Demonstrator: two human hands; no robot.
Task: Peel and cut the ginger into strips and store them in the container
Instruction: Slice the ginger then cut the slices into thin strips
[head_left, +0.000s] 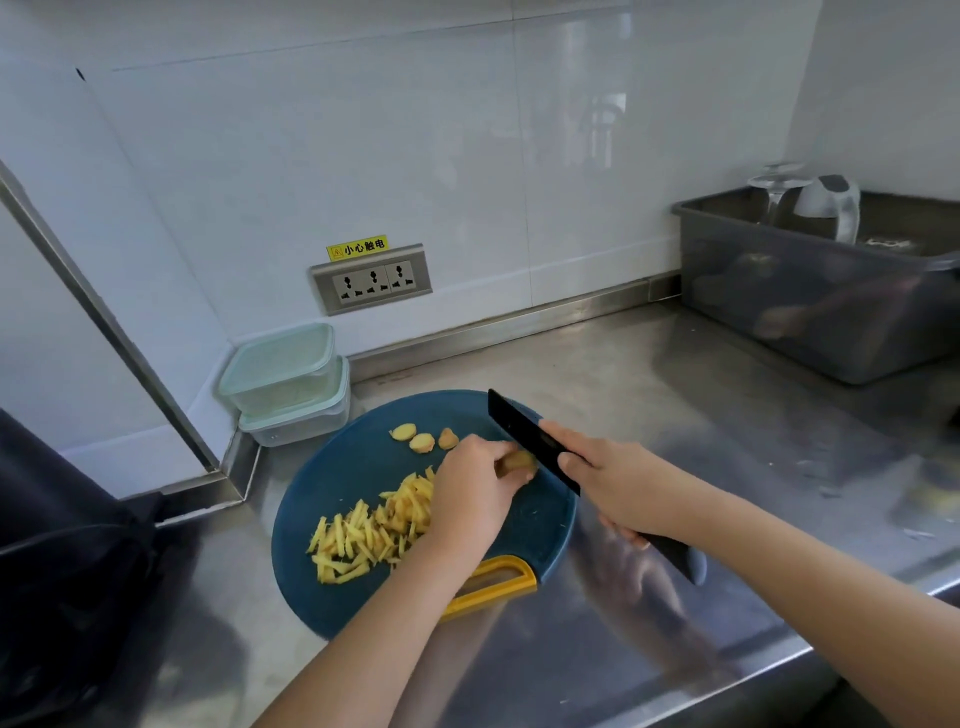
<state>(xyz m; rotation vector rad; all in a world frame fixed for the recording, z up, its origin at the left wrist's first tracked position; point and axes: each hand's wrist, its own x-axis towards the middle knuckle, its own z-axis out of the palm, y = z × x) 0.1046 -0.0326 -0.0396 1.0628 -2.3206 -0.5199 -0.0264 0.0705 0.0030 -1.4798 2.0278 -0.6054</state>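
In the head view, a round blue cutting board with a yellow handle lies on the steel desk. The left hand rests on the board, and its fingers are curled down on a piece of ginger and hold it in place. The right hand is closed around the handle of a black knife, with one finger lying along the side of the blade. The blade stands just beside the ginger piece, on its right; whether the edge touches the ginger I cannot tell.

A heap of yellow ginger strips lies on the board, left of the left hand and partly under the wrist. Three small ginger slices lie in a row near the far part of the board, apart from the heap.

Two clear containers with pale green lids are stacked in the corner, just behind the board, both closed.

On the white wall there is a socket panel with a yellow label above it. At the far right a grey tub stands on the desk and holds an upturned glass and a white jug. A dark bag is at the left edge.
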